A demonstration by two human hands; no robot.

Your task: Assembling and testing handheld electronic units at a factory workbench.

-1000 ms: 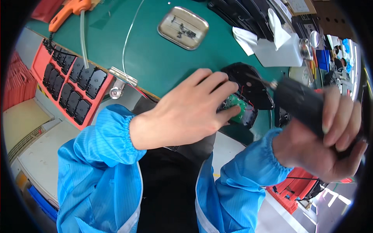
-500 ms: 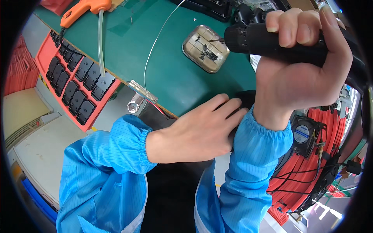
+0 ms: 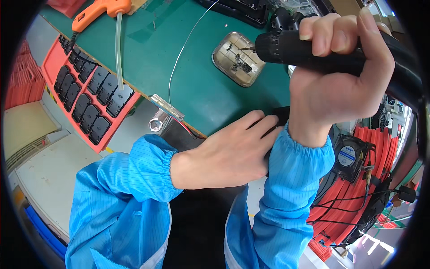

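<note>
My right hand (image 3: 342,80) is wrapped around a black electric screwdriver (image 3: 291,47), held nearly level at the upper right. Its thin bit points left over a small clear-sided box (image 3: 219,56) with rounded corners. Small dark screws (image 3: 242,65) lie in a loose cluster inside that box; whether the bit tip touches one I cannot tell. Lower down, my left hand (image 3: 228,154) lies at the table's near edge, fingers curled over a black part (image 3: 281,113). Most of that part is hidden by my fingers and my right sleeve.
A red tray (image 3: 96,141) of black plastic covers sits off the table's left edge. An orange glue gun (image 3: 101,11) rests at the far left. A metal clamp (image 3: 165,107) grips the table edge beside a thin wire. Red stacked trays (image 3: 340,206) and a fan (image 3: 349,154) stand at right.
My right hand and the screwdriver have shifted slightly left, bringing the bit a little further over the screw box. My left hand has stayed nearly in place.
</note>
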